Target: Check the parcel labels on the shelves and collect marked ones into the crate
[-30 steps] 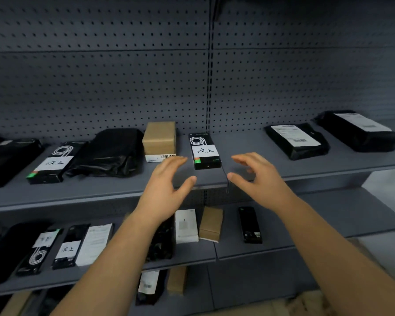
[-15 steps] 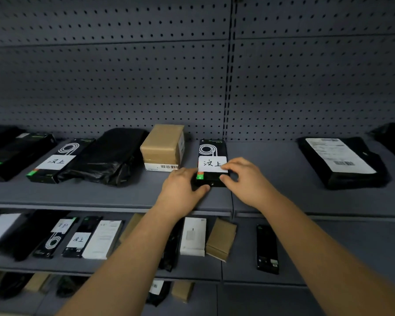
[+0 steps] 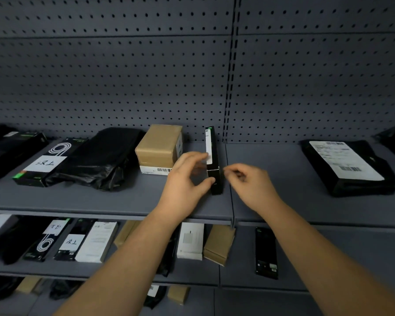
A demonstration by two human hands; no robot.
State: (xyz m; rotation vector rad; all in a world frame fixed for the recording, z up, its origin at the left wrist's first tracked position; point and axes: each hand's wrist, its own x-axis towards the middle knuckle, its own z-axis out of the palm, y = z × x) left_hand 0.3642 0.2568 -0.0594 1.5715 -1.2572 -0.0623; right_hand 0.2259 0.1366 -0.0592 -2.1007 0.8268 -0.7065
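Fingers (image 3: 193, 159) around upended black box (image 3: 214, 176)

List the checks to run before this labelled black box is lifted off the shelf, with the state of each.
1. Left hand grips the black box: ok, thumb at the near end, fingers on the labelled face.
2. Right hand on the box: not ok, it sits beside it, apart.
3. Box turned up on its edge: ok.
4. White label readable: cannot tell, seen edge-on.
5. Brown carton clear of the box: ok, a gap shows.
6. Crate ready: cannot tell, none in view.
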